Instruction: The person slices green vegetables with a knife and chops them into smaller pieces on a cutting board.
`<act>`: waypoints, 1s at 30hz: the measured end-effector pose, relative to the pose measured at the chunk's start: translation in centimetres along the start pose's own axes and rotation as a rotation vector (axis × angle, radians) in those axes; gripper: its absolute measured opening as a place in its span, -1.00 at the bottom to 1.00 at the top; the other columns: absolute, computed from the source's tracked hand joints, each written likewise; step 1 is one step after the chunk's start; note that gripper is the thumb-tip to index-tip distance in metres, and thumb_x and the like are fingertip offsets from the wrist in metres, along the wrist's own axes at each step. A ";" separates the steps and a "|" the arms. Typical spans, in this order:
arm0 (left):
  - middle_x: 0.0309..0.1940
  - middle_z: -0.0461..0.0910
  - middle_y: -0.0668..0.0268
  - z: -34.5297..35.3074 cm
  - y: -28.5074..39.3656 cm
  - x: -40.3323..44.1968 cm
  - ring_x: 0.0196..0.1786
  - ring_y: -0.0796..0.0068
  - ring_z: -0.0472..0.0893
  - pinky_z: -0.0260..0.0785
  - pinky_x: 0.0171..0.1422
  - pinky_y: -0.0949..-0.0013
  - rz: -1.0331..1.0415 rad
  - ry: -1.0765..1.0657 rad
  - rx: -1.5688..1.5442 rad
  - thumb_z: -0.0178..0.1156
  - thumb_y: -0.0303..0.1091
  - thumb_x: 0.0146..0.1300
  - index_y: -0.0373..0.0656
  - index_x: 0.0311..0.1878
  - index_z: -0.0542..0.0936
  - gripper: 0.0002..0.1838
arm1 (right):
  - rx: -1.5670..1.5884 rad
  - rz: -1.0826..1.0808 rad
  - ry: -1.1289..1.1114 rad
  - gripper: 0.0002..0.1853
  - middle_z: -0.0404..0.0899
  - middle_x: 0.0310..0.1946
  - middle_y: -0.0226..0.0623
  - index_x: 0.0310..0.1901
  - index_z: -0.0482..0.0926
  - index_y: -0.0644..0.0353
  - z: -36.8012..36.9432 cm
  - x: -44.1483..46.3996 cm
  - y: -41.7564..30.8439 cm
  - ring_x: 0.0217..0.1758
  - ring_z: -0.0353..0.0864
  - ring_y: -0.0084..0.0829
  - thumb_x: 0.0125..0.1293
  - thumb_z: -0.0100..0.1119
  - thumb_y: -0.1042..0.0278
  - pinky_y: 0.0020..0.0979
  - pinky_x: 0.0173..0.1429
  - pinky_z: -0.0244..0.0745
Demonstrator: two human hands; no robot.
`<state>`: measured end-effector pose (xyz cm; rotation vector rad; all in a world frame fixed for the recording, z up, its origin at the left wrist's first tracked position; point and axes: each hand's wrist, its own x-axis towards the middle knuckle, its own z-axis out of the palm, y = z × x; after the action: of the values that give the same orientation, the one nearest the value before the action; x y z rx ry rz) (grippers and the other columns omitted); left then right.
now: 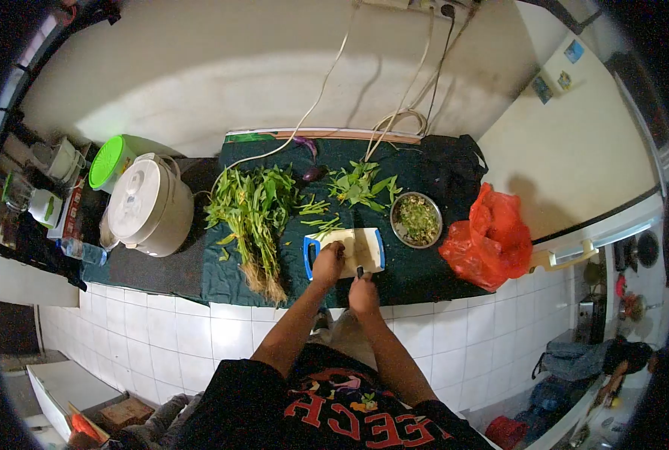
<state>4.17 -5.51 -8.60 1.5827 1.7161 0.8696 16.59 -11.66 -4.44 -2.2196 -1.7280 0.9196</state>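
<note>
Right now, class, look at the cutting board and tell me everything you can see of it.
The cutting board is roughly rectangular, cream-white with blue ends, and looks like plastic; its left end has a handle slot. It lies flat on the dark green cloth, left of the bowl of chopped greens, with cut stems by its far left corner. The left hand covers part of it, hiding what lies beneath. The right hand grips a black-handled knife at its near edge.
</note>
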 end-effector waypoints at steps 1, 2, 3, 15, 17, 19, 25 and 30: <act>-0.21 0.62 0.07 0.1 -0.2 0.0 -0.08 -0.01 0.61 0.49 -0.04 0.11 -0.002 0.001 0.000 0.25 -0.44 0.09 -0.14 -0.09 0.56 -0.73 | -0.011 -0.028 -0.015 -0.59 0.58 -0.32 0.36 0.00 0.28 0.54 -0.9 0.2 -0.5 -0.19 0.64 0.18 0.44 -0.10 0.24 0.02 -0.11 0.56; -0.13 0.59 0.08 0.3 -0.3 0.2 -0.05 -0.01 0.60 0.50 -0.04 0.11 -0.032 -0.007 0.068 0.29 -0.43 0.05 -0.12 -0.02 0.52 -0.63 | -0.023 -0.056 -0.029 -0.59 0.58 -0.32 0.35 0.01 0.27 0.54 -1.7 0.2 -1.0 -0.19 0.63 0.20 0.44 -0.11 0.24 0.04 -0.11 0.56; -0.05 0.55 0.10 0.2 -0.1 0.4 -0.03 -0.01 0.59 0.51 -0.03 0.10 -0.061 -0.015 0.135 0.33 -0.41 0.02 -0.10 0.06 0.49 -0.53 | -0.024 -0.057 -0.029 -0.59 0.58 -0.32 0.35 0.01 0.27 0.54 -1.6 0.3 -0.8 -0.19 0.63 0.20 0.44 -0.11 0.24 0.04 -0.11 0.56; 0.20 0.33 -0.01 -1.0 1.1 0.9 0.20 -0.03 0.38 0.40 0.21 0.13 -0.217 0.011 0.497 0.55 -0.08 -0.18 -0.05 0.47 0.10 0.14 | -0.021 -0.130 -0.008 -0.61 0.59 -0.36 0.28 -0.02 0.28 0.50 -1.4 0.7 -0.5 -0.24 0.61 0.24 0.43 -0.11 0.23 0.06 -0.13 0.53; 0.20 0.33 -0.02 -1.1 1.1 0.7 0.20 -0.04 0.38 0.40 0.21 0.13 -0.213 0.006 0.497 0.55 -0.08 -0.18 -0.04 0.48 0.08 0.15 | -0.010 -0.171 0.041 -0.63 0.59 -0.37 0.30 -0.03 0.27 0.49 -1.1 0.5 -0.3 -0.25 0.60 0.25 0.43 -0.10 0.25 0.07 -0.15 0.53; 0.20 0.32 -0.03 -1.2 1.1 0.7 0.21 -0.05 0.37 0.39 0.21 0.13 -0.211 0.002 0.499 0.55 -0.07 -0.17 -0.04 0.49 0.05 0.17 | 0.016 -0.144 0.035 -0.65 0.59 -0.36 0.30 -0.04 0.28 0.49 1.1 0.1 1.4 -0.24 0.61 0.24 0.43 -0.09 0.26 0.05 -0.15 0.54; 0.23 0.28 -0.03 -1.1 0.8 1.1 0.22 -0.05 0.36 0.38 0.24 0.09 -0.231 -0.030 0.495 0.56 -0.05 -0.19 -0.03 0.50 0.00 0.22 | 0.058 0.065 -0.035 -0.61 0.60 -0.27 0.28 0.01 0.31 0.44 0.8 1.3 0.5 -0.17 0.63 0.20 0.41 -0.09 0.20 0.08 -0.10 0.55; 0.25 0.25 -0.04 -0.7 -0.1 1.3 0.24 -0.06 0.34 0.38 0.25 0.10 -0.171 0.021 0.530 0.57 -0.04 -0.20 -0.06 0.51 -0.06 0.27 | -0.024 0.024 -0.049 -0.58 0.61 -0.21 0.24 0.09 0.25 0.38 1.6 1.1 0.6 -0.11 0.63 0.17 0.42 -0.09 0.17 0.08 -0.06 0.55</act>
<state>3.46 -4.21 -8.35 1.7148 2.1814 0.3595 16.31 -11.20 -6.42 -2.2556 -1.7465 0.9714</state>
